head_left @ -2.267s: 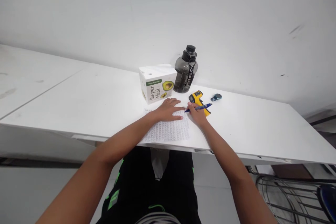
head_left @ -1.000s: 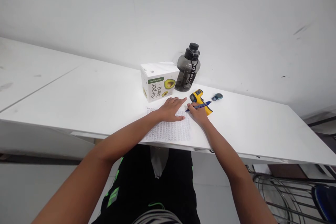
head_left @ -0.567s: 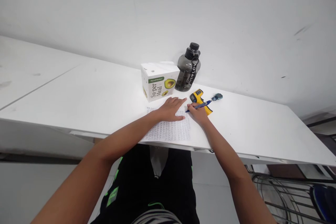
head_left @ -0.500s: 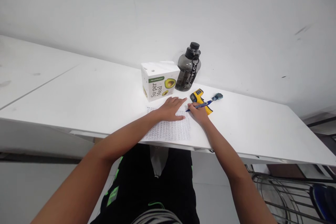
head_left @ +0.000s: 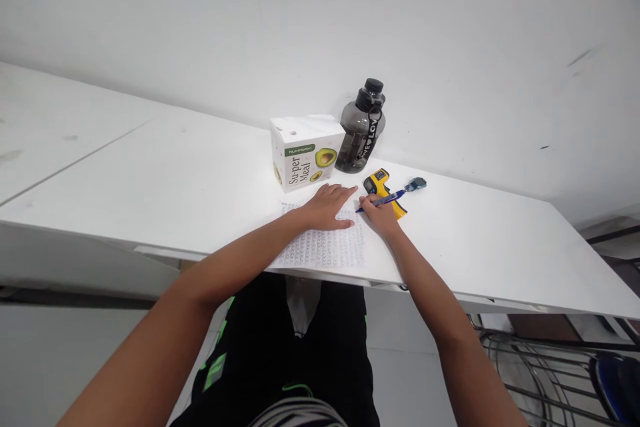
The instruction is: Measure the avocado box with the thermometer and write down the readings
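My left hand (head_left: 329, 208) lies flat with fingers spread across the upper part of a sheet of paper (head_left: 320, 250) covered in rows of small marks. A blue pen (head_left: 387, 200) is gripped in my right hand (head_left: 377, 215), its tip down at the sheet's upper right edge. Just behind that hand, a yellow and black infrared thermometer (head_left: 379, 180) rests on the table, partly hidden by hand and pen. Past my left fingertips stands a white box (head_left: 300, 163) with avocado pictures.
A dark see-through water bottle (head_left: 360, 127) stands behind the box, close to the wall. Near the pen's back end is a small bluish object (head_left: 416, 184). The white table (head_left: 175, 167) runs along the wall; a metal-framed chair (head_left: 545, 373) is at lower right.
The view has shifted very slightly. My hands, the pen and the paper keep practically the same places.
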`<act>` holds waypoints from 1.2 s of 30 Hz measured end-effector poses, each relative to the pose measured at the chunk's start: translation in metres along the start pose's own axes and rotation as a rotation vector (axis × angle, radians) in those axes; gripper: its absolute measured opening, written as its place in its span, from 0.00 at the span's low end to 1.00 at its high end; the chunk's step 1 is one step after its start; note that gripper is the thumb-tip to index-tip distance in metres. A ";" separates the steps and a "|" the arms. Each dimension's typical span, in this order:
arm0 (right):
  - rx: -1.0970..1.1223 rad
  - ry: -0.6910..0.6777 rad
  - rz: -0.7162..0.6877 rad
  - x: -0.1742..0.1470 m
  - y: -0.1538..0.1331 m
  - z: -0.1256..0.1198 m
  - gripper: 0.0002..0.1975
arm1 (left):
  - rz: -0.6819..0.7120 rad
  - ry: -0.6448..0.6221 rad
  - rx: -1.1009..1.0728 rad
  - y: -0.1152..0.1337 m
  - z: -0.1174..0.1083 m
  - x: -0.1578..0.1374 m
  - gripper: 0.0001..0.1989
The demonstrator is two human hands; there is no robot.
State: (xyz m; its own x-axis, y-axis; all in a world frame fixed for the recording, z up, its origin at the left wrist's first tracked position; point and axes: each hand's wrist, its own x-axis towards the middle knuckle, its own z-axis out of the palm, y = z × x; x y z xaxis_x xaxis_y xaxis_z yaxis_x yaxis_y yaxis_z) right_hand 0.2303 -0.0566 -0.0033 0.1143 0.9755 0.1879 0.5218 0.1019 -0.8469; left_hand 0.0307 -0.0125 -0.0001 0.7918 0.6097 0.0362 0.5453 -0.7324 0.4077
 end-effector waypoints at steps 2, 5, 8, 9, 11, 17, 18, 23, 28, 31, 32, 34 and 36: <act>0.005 -0.005 0.001 0.000 0.001 0.000 0.17 | 0.002 -0.001 0.002 0.000 0.000 0.000 0.49; 0.001 0.004 0.005 0.000 0.001 0.000 0.17 | 0.000 -0.004 0.001 0.000 0.000 0.000 0.49; -0.019 0.019 0.004 -0.001 0.000 0.000 0.18 | -0.004 -0.006 -0.003 0.001 -0.001 0.000 0.49; -0.025 0.019 0.001 -0.001 0.000 0.000 0.18 | -0.004 -0.008 -0.006 0.001 -0.002 0.000 0.49; -0.031 0.020 -0.004 -0.001 -0.001 0.000 0.18 | -0.005 -0.014 -0.008 0.001 -0.002 -0.001 0.49; -0.031 0.013 0.002 -0.001 0.000 0.000 0.18 | -0.007 -0.017 -0.006 0.001 -0.002 -0.001 0.49; -0.031 0.015 0.003 -0.001 0.000 0.000 0.18 | -0.007 -0.016 -0.006 0.001 -0.002 -0.001 0.50; -0.040 0.041 -0.008 -0.001 0.001 0.000 0.19 | 0.004 -0.002 -0.010 0.000 -0.001 0.000 0.49; -0.037 0.030 -0.031 -0.001 0.001 0.000 0.19 | 0.007 -0.033 0.018 0.000 -0.003 0.000 0.44; -0.025 0.016 -0.029 -0.001 0.000 0.000 0.19 | 0.010 -0.047 0.022 0.000 -0.003 0.001 0.42; -0.021 0.017 -0.027 -0.001 0.000 0.000 0.18 | 0.013 -0.050 0.025 0.000 -0.003 0.001 0.41; -0.012 0.024 -0.023 -0.001 0.001 0.000 0.18 | 0.016 -0.058 0.034 0.000 -0.004 0.001 0.40; -0.001 0.044 -0.023 -0.002 0.001 -0.001 0.18 | 0.013 -0.070 0.044 0.000 -0.004 0.001 0.39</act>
State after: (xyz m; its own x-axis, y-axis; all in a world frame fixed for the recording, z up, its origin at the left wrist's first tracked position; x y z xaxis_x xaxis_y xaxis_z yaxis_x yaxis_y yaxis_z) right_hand 0.2314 -0.0581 -0.0045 0.1394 0.9634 0.2292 0.5255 0.1242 -0.8417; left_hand 0.0305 -0.0111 0.0037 0.8155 0.5783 -0.0234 0.5451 -0.7538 0.3669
